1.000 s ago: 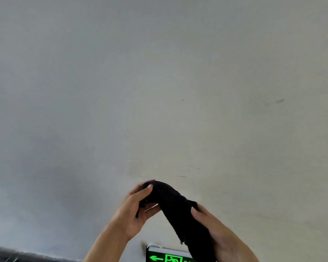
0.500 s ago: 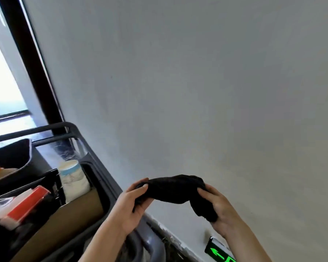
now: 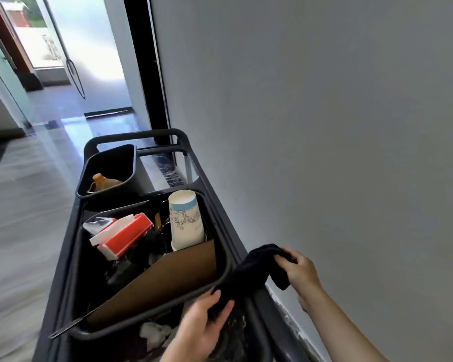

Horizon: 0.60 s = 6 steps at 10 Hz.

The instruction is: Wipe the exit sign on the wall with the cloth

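Note:
A black cloth [image 3: 249, 273] stretches between both hands over the right rim of a dark cart [image 3: 221, 207]. My left hand [image 3: 203, 323] grips the cloth's lower end near the bottom of the view. My right hand [image 3: 300, 271] pinches its upper end close to the grey wall [image 3: 324, 126]. The exit sign is out of view.
The cart holds a black bin [image 3: 220, 273] with a paper cup [image 3: 185, 220], a red and white carton [image 3: 123, 235] and a cardboard sheet [image 3: 165, 280]. A smaller bin [image 3: 107, 163] with a bottle stands behind. A black door frame [image 3: 147, 66] and glass doors lie beyond, with floor to the left.
The view has swung left and down from the bare wall to the cart. The exit sign has left the frame. Both hands still hold the cloth, now lower and over the cart rim.

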Motion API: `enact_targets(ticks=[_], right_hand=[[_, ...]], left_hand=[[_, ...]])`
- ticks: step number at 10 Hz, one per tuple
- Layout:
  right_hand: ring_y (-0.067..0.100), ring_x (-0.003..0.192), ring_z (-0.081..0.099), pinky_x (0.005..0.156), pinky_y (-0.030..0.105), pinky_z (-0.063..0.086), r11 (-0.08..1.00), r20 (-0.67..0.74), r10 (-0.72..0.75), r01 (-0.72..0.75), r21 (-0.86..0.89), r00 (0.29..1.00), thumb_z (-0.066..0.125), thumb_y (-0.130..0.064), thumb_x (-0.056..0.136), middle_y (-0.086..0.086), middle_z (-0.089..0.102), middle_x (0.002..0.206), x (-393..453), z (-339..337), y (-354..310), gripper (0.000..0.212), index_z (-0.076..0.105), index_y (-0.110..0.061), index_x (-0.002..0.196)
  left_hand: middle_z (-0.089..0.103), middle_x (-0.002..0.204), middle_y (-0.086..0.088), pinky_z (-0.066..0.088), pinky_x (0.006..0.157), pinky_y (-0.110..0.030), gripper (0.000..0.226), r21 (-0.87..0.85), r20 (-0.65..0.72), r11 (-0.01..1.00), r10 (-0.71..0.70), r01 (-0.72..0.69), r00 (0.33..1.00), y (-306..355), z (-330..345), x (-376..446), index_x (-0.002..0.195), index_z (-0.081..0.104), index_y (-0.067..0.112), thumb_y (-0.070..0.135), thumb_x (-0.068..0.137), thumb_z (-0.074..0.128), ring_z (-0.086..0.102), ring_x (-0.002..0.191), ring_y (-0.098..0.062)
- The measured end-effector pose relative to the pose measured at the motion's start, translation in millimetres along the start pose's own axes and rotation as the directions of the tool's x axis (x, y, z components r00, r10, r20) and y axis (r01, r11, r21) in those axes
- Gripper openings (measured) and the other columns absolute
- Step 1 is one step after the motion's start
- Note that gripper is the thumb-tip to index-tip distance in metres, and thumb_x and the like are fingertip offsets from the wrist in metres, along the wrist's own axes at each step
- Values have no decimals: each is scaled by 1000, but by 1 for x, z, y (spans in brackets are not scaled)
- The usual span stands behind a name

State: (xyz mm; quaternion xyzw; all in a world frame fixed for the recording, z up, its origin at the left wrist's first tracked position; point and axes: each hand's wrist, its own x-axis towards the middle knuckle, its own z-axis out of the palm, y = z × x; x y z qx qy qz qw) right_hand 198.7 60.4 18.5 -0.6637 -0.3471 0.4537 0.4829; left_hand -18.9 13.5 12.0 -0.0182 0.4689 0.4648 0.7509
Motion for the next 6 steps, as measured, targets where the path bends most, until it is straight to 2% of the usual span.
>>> enact_targets(ticks=[1,2,3,4,5,6], right_hand=[[15,83,70,76,34,57,991,12,39,-37,-126,999,68,-15,86,0,75,90,12,8,20,11,74,-19,95],[25,89,68,86,45,52,972,15,134,-129,-198,991,67,-17,88,9,75,93,21,15,45,10,74,-14,93],[21,82,68,76,39,53,972,22,193,-188,-144,981,66,-18,89,8,75,88,22,17,57,9,75,-14,89],[11,71,66,62,24,49,970,35,229,-225,-94,973,65,-17,91,5,75,86,19,16,61,11,75,-13,88],[14,86,68,76,28,53,972,41,223,-219,-83,974,64,-16,91,7,74,102,14,13,55,16,73,-14,103],[21,122,54,104,39,44,972,-19,151,-152,-177,988,61,-22,92,3,56,131,3,9,43,46,52,-18,137]], left_hand=[[62,114,-17,49,84,-39,22,-63,-99,998,-14,7,995,-6,-7,15,113,61,-3,-7,94,50,59,97,-29],[57,121,-18,48,91,-39,14,-70,-188,997,-26,13,982,-12,-8,33,96,63,-1,-8,93,51,57,100,-29],[58,124,-19,48,91,-40,14,-54,-217,999,-7,-4,976,-13,-9,44,93,62,-1,-10,92,52,56,103,-29],[58,129,-19,47,94,-41,20,13,-227,1000,14,-11,974,-14,-6,48,109,61,-3,-9,93,50,56,113,-29],[62,124,-17,47,90,-41,25,149,-260,988,70,-32,963,-14,-3,47,117,60,1,-4,93,54,56,119,-32],[66,113,-20,46,92,-38,28,333,-327,940,184,-69,927,-18,-6,26,117,62,-5,3,90,62,61,109,-33]])
